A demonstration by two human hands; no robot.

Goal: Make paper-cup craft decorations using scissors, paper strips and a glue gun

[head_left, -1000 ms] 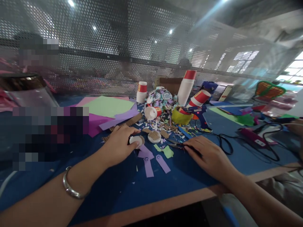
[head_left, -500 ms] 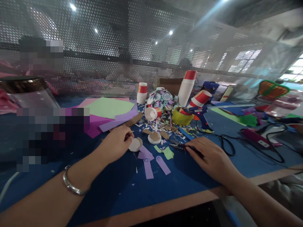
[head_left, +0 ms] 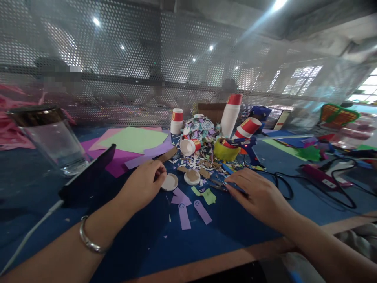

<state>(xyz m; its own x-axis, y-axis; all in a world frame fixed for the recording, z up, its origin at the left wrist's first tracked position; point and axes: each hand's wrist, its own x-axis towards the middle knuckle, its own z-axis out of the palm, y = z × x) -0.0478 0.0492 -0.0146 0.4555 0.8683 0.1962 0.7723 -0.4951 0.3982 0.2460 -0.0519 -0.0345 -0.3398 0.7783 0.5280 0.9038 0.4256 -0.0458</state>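
**Left hand (head_left: 146,181) drawn back from white paper disc (head_left: 169,182) since the earliest frame; right hand (head_left: 250,192) unshifted at scissors (head_left: 216,182)**

Head view, the only one supplied. The thumb that overlapped the disc a second ago now sits just beside its left edge, and the disc lies flat. Contact between the two cannot be confirmed. The left fingers are curled toward the thumb; whether anything is pinched there cannot be told. The right fingers are closed on the dark handles of the scissors, whose blades point left along the table (head_left: 141,243).

Risks, as judged: a leftward sweep of the blades could knock the second disc (head_left: 193,181). The glue gun (head_left: 249,150) shows a red light and rests its nozzle across a yellow roll (head_left: 225,152); a snag on its cable (head_left: 284,188) could drag it down, possibly hot. Loose scraps (head_left: 203,159) could cling to any fresh glue.

Condition: the disc is round and white, with a shallow raised rim, shaded tan at the right. It lies just above the purple paper pieces (head_left: 184,217) and left of the second disc, which carries a brown cardboard piece (head_left: 193,175).
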